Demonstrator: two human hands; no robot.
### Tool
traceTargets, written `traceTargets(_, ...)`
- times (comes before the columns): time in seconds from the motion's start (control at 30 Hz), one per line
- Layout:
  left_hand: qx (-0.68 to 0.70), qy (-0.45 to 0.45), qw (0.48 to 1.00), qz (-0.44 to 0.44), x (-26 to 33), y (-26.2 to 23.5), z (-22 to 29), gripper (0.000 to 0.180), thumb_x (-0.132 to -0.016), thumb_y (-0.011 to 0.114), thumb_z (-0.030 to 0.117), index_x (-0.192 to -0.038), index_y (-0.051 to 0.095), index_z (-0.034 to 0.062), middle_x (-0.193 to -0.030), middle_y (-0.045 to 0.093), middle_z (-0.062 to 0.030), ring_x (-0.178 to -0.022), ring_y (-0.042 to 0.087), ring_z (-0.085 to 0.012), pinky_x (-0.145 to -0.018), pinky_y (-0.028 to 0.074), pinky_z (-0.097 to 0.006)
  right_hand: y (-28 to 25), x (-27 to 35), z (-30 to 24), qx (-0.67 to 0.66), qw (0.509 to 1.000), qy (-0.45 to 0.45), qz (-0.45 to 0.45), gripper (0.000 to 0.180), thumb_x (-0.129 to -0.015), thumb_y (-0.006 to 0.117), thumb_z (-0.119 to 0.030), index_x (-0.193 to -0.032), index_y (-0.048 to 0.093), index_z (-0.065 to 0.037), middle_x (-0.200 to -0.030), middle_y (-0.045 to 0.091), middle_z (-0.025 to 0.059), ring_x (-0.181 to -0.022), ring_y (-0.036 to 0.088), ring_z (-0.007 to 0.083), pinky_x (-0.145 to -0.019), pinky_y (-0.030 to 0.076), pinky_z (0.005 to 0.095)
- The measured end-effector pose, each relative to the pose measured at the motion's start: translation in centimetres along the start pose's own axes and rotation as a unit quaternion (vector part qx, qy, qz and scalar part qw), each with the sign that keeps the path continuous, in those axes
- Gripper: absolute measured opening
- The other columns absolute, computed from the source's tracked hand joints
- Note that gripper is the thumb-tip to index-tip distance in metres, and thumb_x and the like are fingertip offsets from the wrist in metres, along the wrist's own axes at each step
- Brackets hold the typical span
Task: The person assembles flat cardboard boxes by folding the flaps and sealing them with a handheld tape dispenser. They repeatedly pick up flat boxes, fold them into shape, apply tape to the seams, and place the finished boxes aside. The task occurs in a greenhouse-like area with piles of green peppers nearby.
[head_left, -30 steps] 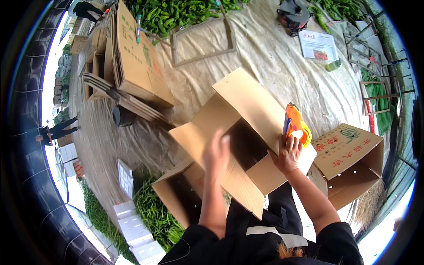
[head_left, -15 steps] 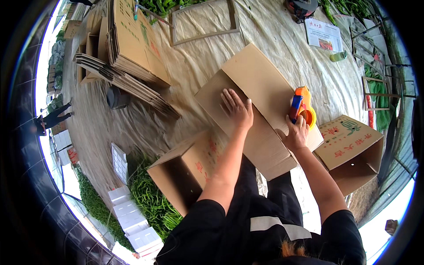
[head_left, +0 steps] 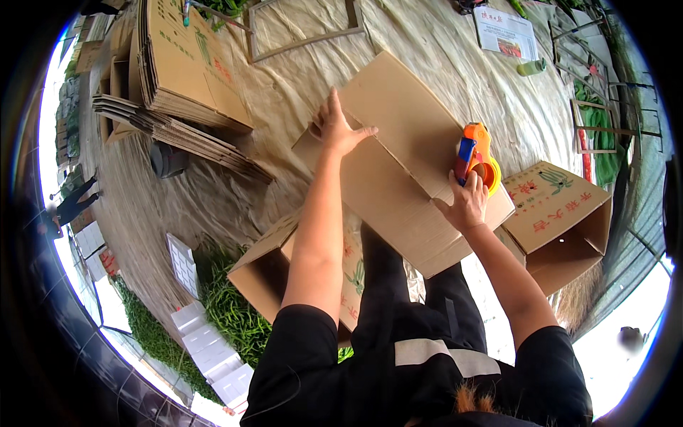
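Observation:
A brown cardboard box (head_left: 391, 196) lies in front of me with two flaps meeting along a seam. My left hand (head_left: 340, 129) is at the box's far left end, thumb spread on the cardboard by the seam and fingers stretched out by the edge. My right hand (head_left: 467, 203) is closed on a tape dispenser (head_left: 481, 158), orange and yellow with a blue part, over the right side of the box. The thumb of that hand points toward the seam. Part of its grip is hidden behind the fingers.
Open boxes stand at the right (head_left: 562, 206) and left (head_left: 260, 263). Stacked flat cartons (head_left: 188, 78) lie far left beside a dark bucket (head_left: 167, 158). A wooden frame (head_left: 306, 50), newspaper (head_left: 505, 32) and bottle (head_left: 531, 67) lie on the pale sheet. Green peppers (head_left: 235, 313) lie near left.
My left hand has slid from the middle of the left flap to the box's far left end. The right hand keeps hold of the tape dispenser. The view has shifted slightly.

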State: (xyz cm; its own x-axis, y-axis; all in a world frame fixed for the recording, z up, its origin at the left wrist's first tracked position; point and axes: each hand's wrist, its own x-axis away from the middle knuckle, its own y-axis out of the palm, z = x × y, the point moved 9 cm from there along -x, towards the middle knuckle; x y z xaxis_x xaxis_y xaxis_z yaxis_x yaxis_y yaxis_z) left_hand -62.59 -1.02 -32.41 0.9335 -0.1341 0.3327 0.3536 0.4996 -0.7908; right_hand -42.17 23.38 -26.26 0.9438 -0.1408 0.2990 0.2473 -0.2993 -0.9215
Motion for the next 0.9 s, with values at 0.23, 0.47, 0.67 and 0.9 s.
traceTargets(0.23, -0.055, -0.024, 0.997, -0.050, -0.1, -0.3, 1.0, 0.127, -0.053, 0.088, 0.047, -0.150, 0.011, 0.0205, -0.151, 0.023, -0.0099, -0.133, 0.023, -0.0374, -0.103, 0.013, -0.062, -1.1, 2.6, -0.9, -0.052, 0.993, -0.103, 0.019, 0.047, -0.068, 0.078, -0.033, -0.105, 0.066, -0.006, -0.110, 0.049, 0.0186, -0.108, 0.047, 0.0371, -0.092, 0.038, 0.0489)
traceTargets(0.47, 0.024, 0.030, 0.998, 0.040, -0.4, 0.2, -0.7, 0.116, -0.052, 0.090, 0.043, -0.145, 0.023, 0.0174, -0.143, 0.031, -0.0095, -0.129, 0.027, -0.0344, -0.098, 0.020, -0.060, -3.0, 4.7, -1.1, -0.040, 0.970, 0.234, 0.047, 0.050, -0.066, 0.080, -0.040, -0.094, 0.055, -0.006, -0.121, 0.049, 0.0147, -0.118, 0.044, 0.0354, -0.101, 0.033, 0.0490)
traceTargets(0.67, -0.003, 0.012, 1.000, 0.013, -0.4, -0.1, 0.5, 0.115, -0.053, 0.089, 0.042, -0.144, 0.024, 0.0171, -0.143, 0.032, -0.0096, -0.129, 0.027, -0.0335, -0.099, 0.020, -0.059, 2.3, 0.7, 2.2, -0.088, 0.932, 0.349, -0.038, 0.040, -0.075, 0.073, -0.034, -0.092, 0.056, -0.002, -0.103, 0.058, 0.0173, -0.101, 0.055, 0.0357, -0.087, 0.041, 0.0455)
traceTargets(0.9, -0.011, -0.009, 1.000, -0.001, -0.1, -1.0, -0.5, 0.116, -0.054, 0.088, 0.047, -0.146, 0.022, 0.0185, -0.142, 0.031, -0.0116, -0.128, 0.028, -0.0350, -0.100, 0.022, -0.059, -7.0, 0.4, -6.9, -0.120, 0.989, -0.063, 0.066, 0.026, -0.070, 0.066, -0.007, -0.095, 0.063, -0.004, -0.095, 0.058, 0.0135, -0.096, 0.055, 0.0356, -0.086, 0.045, 0.0434)
